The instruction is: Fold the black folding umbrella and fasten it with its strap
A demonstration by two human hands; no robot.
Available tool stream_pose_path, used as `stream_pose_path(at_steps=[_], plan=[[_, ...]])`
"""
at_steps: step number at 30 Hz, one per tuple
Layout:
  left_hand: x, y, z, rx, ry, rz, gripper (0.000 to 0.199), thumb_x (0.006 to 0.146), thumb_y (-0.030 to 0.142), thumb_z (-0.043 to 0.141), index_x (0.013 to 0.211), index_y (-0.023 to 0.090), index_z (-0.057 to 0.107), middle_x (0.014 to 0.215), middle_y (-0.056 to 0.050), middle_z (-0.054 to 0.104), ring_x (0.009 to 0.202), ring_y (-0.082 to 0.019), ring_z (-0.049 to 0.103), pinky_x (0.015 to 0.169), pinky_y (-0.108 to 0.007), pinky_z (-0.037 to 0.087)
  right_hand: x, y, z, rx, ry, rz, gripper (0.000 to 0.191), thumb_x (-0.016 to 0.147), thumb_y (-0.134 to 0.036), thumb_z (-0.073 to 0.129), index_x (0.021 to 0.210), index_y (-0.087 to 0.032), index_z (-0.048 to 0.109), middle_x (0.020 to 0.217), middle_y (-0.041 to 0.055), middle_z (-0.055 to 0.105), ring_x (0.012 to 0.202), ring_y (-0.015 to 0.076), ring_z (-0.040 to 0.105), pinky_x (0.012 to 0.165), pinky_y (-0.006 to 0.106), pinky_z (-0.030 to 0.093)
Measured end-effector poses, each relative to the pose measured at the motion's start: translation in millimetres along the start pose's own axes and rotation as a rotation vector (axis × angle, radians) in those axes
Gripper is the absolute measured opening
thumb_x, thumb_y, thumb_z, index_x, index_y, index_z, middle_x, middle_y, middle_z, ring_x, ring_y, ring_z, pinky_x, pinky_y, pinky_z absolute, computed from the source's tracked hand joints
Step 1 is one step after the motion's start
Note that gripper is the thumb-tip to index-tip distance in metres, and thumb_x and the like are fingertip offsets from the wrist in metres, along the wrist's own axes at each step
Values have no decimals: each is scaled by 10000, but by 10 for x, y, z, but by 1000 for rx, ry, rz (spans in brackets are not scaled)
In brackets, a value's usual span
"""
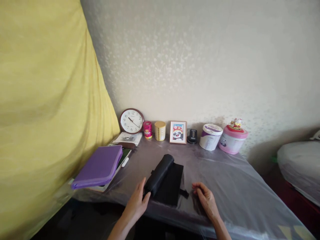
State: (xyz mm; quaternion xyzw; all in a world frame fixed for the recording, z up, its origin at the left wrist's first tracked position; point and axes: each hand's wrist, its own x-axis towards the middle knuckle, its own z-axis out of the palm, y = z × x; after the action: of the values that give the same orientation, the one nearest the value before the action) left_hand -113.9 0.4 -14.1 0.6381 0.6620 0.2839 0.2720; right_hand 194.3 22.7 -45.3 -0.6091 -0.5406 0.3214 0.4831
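A black roll-up pouch point(160, 173) lies on the table, partly rolled into a thick cylinder on its left. Its flat black part spreads to the right, with a short strap point(184, 193) sticking out of that side. At the near end of the roll, my left hand point(137, 199) has its thumb and fingers around it; the fingertips are partly hidden behind the roll. My right hand point(205, 199) is just right of the strap, apart from it, with loosely bent fingers and nothing visible in them.
A purple zip folder point(98, 166) lies at the left beside a yellow curtain point(50, 100). Along the wall stand a round clock point(132, 120), a pink can point(147, 130), a yellow-lidded canister point(160, 131), a framed panda picture point(178, 132) and two tubs point(210, 137).
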Motion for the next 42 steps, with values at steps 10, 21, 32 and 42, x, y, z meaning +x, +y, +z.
stream_pose_path(at_steps=[10,21,32,42], plan=[[-68,187,64,593,-31,147,819,726,-32,319,1412,321,42,1515,-63,18,1229,-221,428,847,-273,449,-2,37,10,16,-28,-14,277,754,-370,453,863,-189,632,809,59,675,678,186,624,668,293,484],[169,241,-121,-130,-136,-21,708,667,135,466,1340,197,254,1138,-92,564,737,-124,607,590,-219,458,-35,-39,1,7,5,-107,254,713,-305,425,784,-191,640,685,38,661,616,177,602,615,269,466],[-109,697,-191,-267,-181,-36,335,715,363,554,996,183,519,703,-3,595,525,-129,548,510,-232,417,-43,-99,-55,-45,4,-155,292,708,-313,369,755,-182,626,706,58,668,666,201,614,643,273,457],[-229,1065,-101,559,47,183,896,685,26,401,1414,274,-59,1437,-55,307,1071,-153,555,808,-187,402,-56,-65,-78,76,-19,-204,346,696,-329,390,812,-148,662,813,113,702,772,260,645,696,310,489]])
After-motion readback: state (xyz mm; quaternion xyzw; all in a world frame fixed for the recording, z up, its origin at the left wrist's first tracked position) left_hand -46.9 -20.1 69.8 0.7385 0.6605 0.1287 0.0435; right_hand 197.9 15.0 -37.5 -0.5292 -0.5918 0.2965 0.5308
